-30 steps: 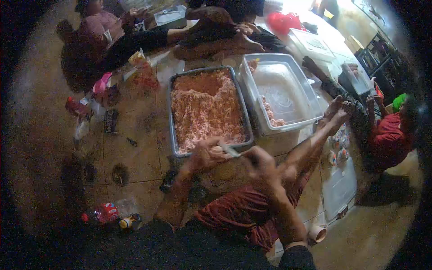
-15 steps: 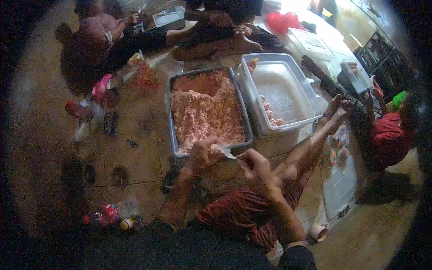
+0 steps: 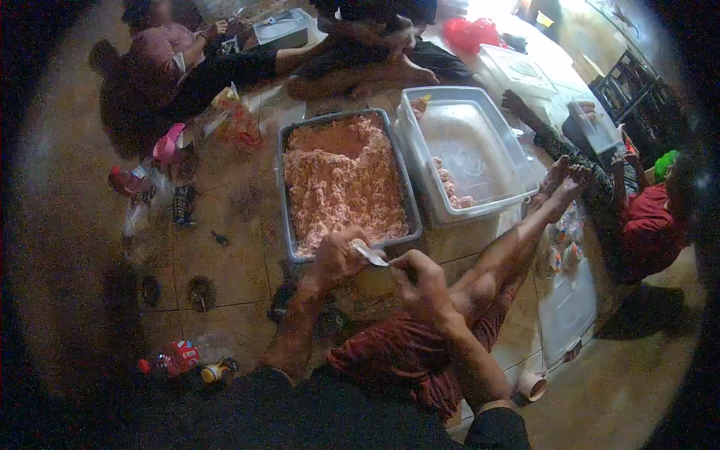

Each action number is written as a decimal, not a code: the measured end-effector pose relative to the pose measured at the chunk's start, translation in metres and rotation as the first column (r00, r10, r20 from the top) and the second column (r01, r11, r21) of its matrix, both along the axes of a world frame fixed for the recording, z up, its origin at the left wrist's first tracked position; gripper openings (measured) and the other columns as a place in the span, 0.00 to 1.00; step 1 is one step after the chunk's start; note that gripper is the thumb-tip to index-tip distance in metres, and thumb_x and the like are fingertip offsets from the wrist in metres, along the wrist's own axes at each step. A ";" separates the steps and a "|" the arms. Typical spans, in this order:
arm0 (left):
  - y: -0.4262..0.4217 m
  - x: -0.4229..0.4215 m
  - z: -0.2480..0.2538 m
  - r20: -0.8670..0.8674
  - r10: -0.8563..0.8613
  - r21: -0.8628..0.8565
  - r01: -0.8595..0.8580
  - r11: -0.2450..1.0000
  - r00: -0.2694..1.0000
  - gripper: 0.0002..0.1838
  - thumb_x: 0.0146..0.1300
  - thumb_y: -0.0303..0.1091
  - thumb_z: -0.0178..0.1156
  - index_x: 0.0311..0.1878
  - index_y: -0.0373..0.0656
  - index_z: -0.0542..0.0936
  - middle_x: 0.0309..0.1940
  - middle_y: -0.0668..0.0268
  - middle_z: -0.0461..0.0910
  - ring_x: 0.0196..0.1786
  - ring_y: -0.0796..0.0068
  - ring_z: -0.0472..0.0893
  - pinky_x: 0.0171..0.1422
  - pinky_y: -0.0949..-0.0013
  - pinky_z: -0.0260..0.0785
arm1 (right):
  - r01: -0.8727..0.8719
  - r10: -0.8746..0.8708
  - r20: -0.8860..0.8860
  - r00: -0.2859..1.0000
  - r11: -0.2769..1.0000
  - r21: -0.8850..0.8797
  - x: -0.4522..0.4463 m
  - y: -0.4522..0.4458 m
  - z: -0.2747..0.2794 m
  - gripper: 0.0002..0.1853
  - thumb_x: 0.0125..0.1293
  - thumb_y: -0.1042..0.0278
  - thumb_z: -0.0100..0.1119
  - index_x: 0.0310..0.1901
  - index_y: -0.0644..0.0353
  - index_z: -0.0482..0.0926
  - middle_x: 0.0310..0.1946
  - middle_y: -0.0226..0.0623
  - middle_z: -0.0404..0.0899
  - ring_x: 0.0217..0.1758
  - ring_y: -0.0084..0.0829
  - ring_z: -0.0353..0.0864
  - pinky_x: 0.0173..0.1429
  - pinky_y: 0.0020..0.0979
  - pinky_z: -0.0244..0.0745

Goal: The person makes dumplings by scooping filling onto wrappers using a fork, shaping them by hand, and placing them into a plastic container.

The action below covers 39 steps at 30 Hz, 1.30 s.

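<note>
Both hands meet just past the near edge of a grey tub (image 3: 283,202) filled with a pink, minced-looking mass (image 3: 341,184). My right hand (image 3: 421,281) pinches the end of a small white spoon-like utensil (image 3: 370,253). The other end of it reaches my left hand (image 3: 337,257), whose fingers are curled; what they hold is too small to make out. To the right of the tub stands a clear plastic bin (image 3: 480,161) with small pink lumps (image 3: 448,186) along its left side.
People sit at the top left, top middle and right. My bare legs (image 3: 495,266) stretch toward the upper right. Bottles (image 3: 180,358) lie lower left, a mug (image 3: 531,386) lower right, near a clear lid (image 3: 568,311). A red bag (image 3: 472,36) is at the top.
My right hand has shifted slightly left and down, with the white utensil still between the hands. The seated people's hands at the top have moved a little.
</note>
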<state>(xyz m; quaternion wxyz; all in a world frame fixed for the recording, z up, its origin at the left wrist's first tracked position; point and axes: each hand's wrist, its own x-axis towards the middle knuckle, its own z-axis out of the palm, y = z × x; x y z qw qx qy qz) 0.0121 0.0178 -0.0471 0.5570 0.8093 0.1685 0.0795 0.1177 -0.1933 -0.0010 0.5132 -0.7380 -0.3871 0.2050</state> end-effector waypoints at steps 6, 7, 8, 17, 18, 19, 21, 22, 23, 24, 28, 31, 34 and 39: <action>0.019 -0.014 0.004 0.131 -0.068 -0.011 0.070 0.997 0.989 0.25 0.55 0.50 0.78 0.44 0.41 0.81 0.43 0.64 0.85 0.48 0.69 0.83 0.57 0.67 0.76 | 0.104 -0.104 0.015 0.994 0.995 -0.004 0.000 -0.001 0.031 0.07 0.66 0.76 0.67 0.44 0.64 0.81 0.31 0.36 0.81 0.34 0.27 0.80 0.42 0.31 0.77; 0.034 -0.008 -0.026 -0.046 -0.183 0.028 0.184 0.983 0.982 0.30 0.52 0.53 0.80 0.49 0.42 0.81 0.45 0.62 0.85 0.51 0.68 0.82 0.59 0.66 0.75 | 0.107 -0.107 0.019 0.994 0.994 -0.002 -0.001 0.002 0.027 0.07 0.66 0.76 0.67 0.44 0.64 0.81 0.31 0.36 0.81 0.34 0.27 0.80 0.42 0.31 0.77; 0.034 -0.006 -0.027 -0.131 -0.233 0.043 0.240 0.970 0.964 0.33 0.50 0.55 0.81 0.52 0.42 0.81 0.45 0.61 0.84 0.52 0.68 0.82 0.61 0.66 0.74 | 0.020 -0.024 0.115 0.993 0.999 0.040 0.000 0.007 0.016 0.07 0.65 0.76 0.67 0.44 0.64 0.81 0.31 0.39 0.81 0.34 0.32 0.82 0.42 0.34 0.77; 0.020 -0.010 -0.058 0.303 0.037 -0.634 0.173 0.754 0.952 0.47 0.66 0.68 0.62 0.71 0.32 0.68 0.63 0.57 0.76 0.62 0.64 0.79 0.69 0.60 0.71 | -0.092 0.106 0.499 0.860 0.994 -0.052 0.042 0.059 0.045 0.19 0.66 0.76 0.60 0.59 0.65 0.77 0.55 0.53 0.76 0.57 0.53 0.79 0.63 0.44 0.76; 0.001 -0.010 0.001 0.287 0.083 -0.595 0.110 0.796 0.954 0.47 0.67 0.66 0.62 0.71 0.33 0.67 0.64 0.55 0.75 0.64 0.63 0.78 0.71 0.60 0.70 | -0.150 0.199 0.491 0.848 0.979 -0.138 0.044 0.065 0.029 0.26 0.67 0.74 0.60 0.67 0.64 0.71 0.59 0.55 0.73 0.61 0.55 0.75 0.68 0.45 0.73; -0.003 -0.007 0.010 0.280 0.091 -0.579 0.092 0.810 0.956 0.46 0.68 0.65 0.62 0.72 0.33 0.66 0.65 0.54 0.74 0.65 0.63 0.77 0.72 0.59 0.69 | -0.131 0.185 0.492 0.850 0.981 -0.143 0.039 0.067 0.018 0.26 0.67 0.74 0.60 0.67 0.64 0.71 0.59 0.55 0.73 0.61 0.55 0.75 0.68 0.45 0.73; 0.001 0.001 -0.001 0.254 0.111 -0.530 0.042 0.847 0.961 0.43 0.69 0.61 0.62 0.72 0.33 0.65 0.66 0.52 0.73 0.67 0.62 0.75 0.74 0.58 0.67 | -0.150 0.223 0.382 0.897 0.966 -0.212 0.030 0.068 -0.001 0.26 0.67 0.72 0.62 0.66 0.64 0.70 0.56 0.54 0.74 0.59 0.55 0.76 0.66 0.47 0.74; -0.004 0.006 -0.004 0.245 0.105 -0.520 0.039 0.853 0.964 0.42 0.70 0.59 0.62 0.72 0.33 0.65 0.66 0.52 0.72 0.68 0.62 0.74 0.74 0.58 0.66 | -0.177 0.252 0.378 0.891 0.959 -0.223 0.036 0.074 -0.003 0.22 0.67 0.70 0.63 0.61 0.64 0.71 0.55 0.55 0.74 0.57 0.56 0.77 0.63 0.48 0.76; -0.008 0.010 -0.007 0.236 0.099 -0.510 0.037 0.860 0.967 0.41 0.71 0.58 0.63 0.72 0.33 0.66 0.67 0.52 0.72 0.69 0.62 0.73 0.75 0.57 0.66 | -0.149 0.231 0.376 0.897 0.960 -0.236 0.049 0.066 -0.003 0.22 0.67 0.70 0.63 0.61 0.64 0.71 0.55 0.55 0.74 0.57 0.56 0.77 0.63 0.48 0.76; -0.021 0.007 0.013 0.333 0.166 -0.586 0.066 0.808 0.928 0.38 0.71 0.53 0.64 0.72 0.33 0.65 0.67 0.51 0.71 0.70 0.63 0.72 0.75 0.57 0.65 | -0.136 0.230 0.421 0.878 0.961 -0.241 0.061 0.057 0.017 0.20 0.67 0.70 0.62 0.58 0.64 0.72 0.52 0.55 0.74 0.54 0.57 0.78 0.61 0.48 0.77; -0.019 -0.003 0.026 0.387 0.118 -0.517 0.109 0.849 0.915 0.34 0.72 0.42 0.65 0.72 0.35 0.65 0.65 0.51 0.75 0.64 0.63 0.77 0.72 0.58 0.68 | -0.005 0.077 0.393 0.916 0.983 -0.182 0.135 0.032 0.052 0.13 0.67 0.68 0.62 0.51 0.58 0.77 0.50 0.56 0.76 0.43 0.50 0.85 0.47 0.43 0.82; -0.019 -0.011 0.016 0.260 0.061 -0.481 0.074 0.873 0.964 0.33 0.71 0.40 0.67 0.72 0.38 0.66 0.58 0.53 0.81 0.58 0.63 0.82 0.66 0.60 0.73 | 0.147 0.025 0.478 0.878 0.936 -0.318 0.191 0.025 0.054 0.14 0.65 0.66 0.61 0.51 0.60 0.80 0.46 0.54 0.82 0.48 0.53 0.85 0.55 0.46 0.79; -0.023 -0.013 0.017 0.246 0.022 -0.492 0.105 0.864 0.969 0.28 0.70 0.36 0.67 0.69 0.39 0.70 0.58 0.55 0.82 0.58 0.66 0.82 0.65 0.62 0.73 | 0.186 0.059 0.529 0.847 0.899 -0.397 0.241 0.026 0.020 0.16 0.62 0.67 0.62 0.51 0.60 0.82 0.42 0.53 0.85 0.49 0.51 0.85 0.58 0.45 0.78; -0.025 -0.019 0.028 0.061 0.028 -0.417 0.001 0.909 0.998 0.19 0.69 0.27 0.64 0.61 0.39 0.76 0.54 0.60 0.84 0.56 0.71 0.82 0.66 0.63 0.73 | -0.051 0.264 0.156 0.952 0.638 -0.768 0.245 0.037 0.032 0.17 0.63 0.58 0.56 0.42 0.62 0.85 0.43 0.55 0.86 0.48 0.49 0.86 0.54 0.46 0.78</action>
